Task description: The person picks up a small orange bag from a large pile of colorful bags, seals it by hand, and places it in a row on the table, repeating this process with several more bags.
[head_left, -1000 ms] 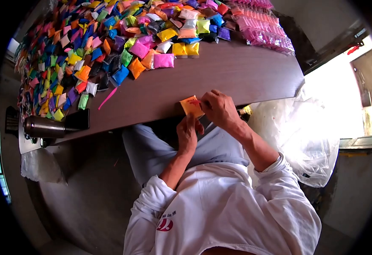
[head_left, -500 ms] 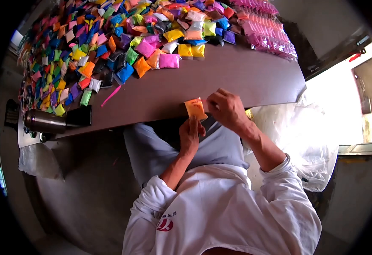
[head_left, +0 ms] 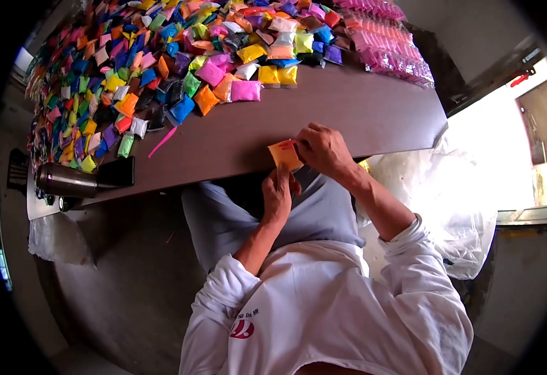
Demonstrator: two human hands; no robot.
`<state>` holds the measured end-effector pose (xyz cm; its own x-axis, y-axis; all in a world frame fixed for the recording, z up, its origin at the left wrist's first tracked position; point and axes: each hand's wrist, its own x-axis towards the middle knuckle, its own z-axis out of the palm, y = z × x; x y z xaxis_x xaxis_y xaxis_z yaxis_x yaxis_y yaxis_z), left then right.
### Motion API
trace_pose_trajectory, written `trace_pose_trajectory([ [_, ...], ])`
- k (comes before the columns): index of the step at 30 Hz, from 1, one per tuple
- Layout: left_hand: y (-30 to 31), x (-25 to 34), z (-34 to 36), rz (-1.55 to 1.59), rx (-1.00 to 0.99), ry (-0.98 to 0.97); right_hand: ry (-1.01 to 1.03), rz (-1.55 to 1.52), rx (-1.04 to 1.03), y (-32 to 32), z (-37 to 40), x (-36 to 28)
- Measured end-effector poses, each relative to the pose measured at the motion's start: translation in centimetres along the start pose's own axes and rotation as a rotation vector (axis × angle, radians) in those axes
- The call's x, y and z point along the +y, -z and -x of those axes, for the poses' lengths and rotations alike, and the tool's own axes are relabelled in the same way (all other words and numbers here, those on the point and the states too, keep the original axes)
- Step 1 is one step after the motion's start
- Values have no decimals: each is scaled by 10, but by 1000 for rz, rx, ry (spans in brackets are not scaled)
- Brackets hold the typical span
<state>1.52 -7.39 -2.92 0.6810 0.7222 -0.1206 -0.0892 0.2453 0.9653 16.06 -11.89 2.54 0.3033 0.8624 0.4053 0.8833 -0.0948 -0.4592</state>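
Table (head_left: pixel 373 119): brown, coloured packets (head_left: pixel 207 72) heaped far left, pink packs (head_left: pixel 386 40) lined up far right.
Orange packet (head_left: pixel 284 154): at the near edge, between the hands.
Left hand (head_left: pixel 278 191): pinches the packet's lower end.
Right hand (head_left: pixel 323 150): curled at its right side; cannot tell whether it pinches.
Bright opening (head_left: pixel 508 147): right, behind clear plastic (head_left: pixel 433 187).

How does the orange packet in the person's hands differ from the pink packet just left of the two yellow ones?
The orange packet is held in the left hand, with the right hand at its corner; the pink packet lies on the table, untouched by either hand. The orange packet bears red marks; the pink packet looks plain. Both are roughly four-sided packets.
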Motion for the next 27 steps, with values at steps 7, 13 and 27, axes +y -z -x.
trace_pose_trajectory([
  [7,2,-2,-1,20,5,-9,-2,-32,-1,-3,-6,2],
  [13,8,-8,0,67,-27,6,91,-51,-21,-6,-2,-4],
  [27,3,1,-2,-6,11,-2,67,43,1,2,-12,1],
])
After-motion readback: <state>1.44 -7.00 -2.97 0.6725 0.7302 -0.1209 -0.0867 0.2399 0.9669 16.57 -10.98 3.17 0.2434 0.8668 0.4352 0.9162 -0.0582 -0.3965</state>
